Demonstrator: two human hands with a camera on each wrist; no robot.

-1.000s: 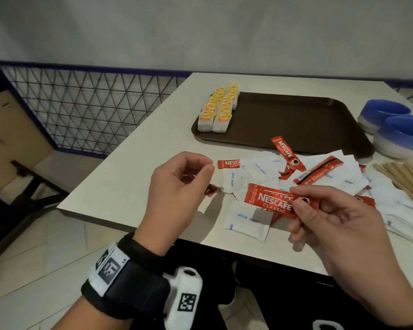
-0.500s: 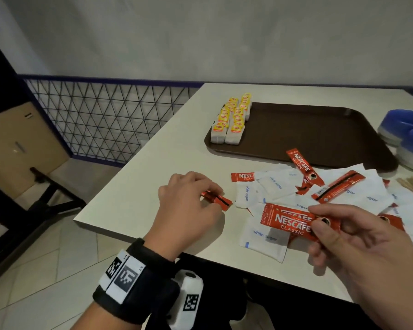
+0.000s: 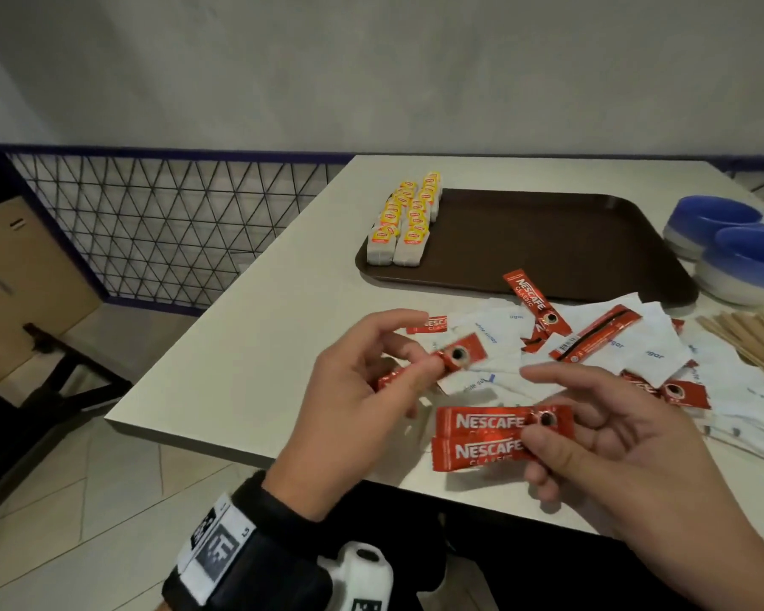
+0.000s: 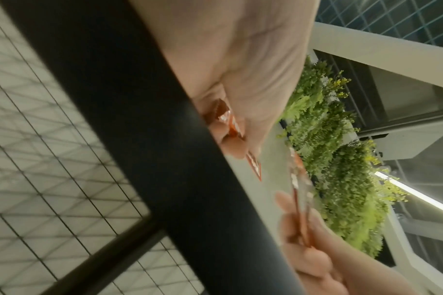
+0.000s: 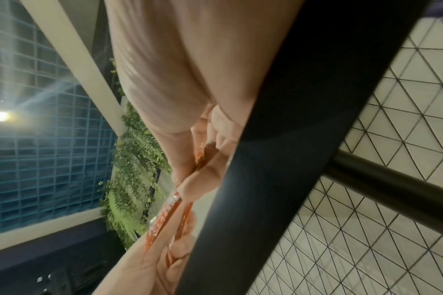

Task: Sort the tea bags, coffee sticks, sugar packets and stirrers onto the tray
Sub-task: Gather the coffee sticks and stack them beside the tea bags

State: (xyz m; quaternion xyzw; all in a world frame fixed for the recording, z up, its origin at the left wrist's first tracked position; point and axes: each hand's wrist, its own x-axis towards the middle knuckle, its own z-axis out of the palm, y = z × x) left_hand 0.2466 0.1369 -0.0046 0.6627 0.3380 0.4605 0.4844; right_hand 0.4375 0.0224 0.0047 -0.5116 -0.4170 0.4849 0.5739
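My left hand (image 3: 371, 381) pinches one red coffee stick (image 3: 451, 357) above the table's near edge; the left wrist view shows that stick (image 4: 230, 125) against my palm. My right hand (image 3: 592, 438) holds two red coffee sticks (image 3: 481, 434) stacked flat, thumb on top, also seen as the orange sticks (image 5: 174, 207) in the right wrist view. Several more coffee sticks (image 3: 532, 297) lie among white sugar packets (image 3: 653, 350). Wooden stirrers (image 3: 750, 341) lie at the right. The brown tray (image 3: 548, 240) carries rows of yellow-labelled tea bags (image 3: 409, 222) at its left end.
Two blue-and-white bowls (image 3: 737, 253) stand right of the tray. The white table (image 3: 256, 337) ends close to my hands; below lies tiled floor. A wire mesh fence (image 3: 151, 222) runs behind at the left, with a brown box (image 3: 18, 275) beside it.
My left hand has lifted a coffee stick off the table and brought it toward the right hand. The right hand now shows two sticks fanned apart, a little lower and nearer me.
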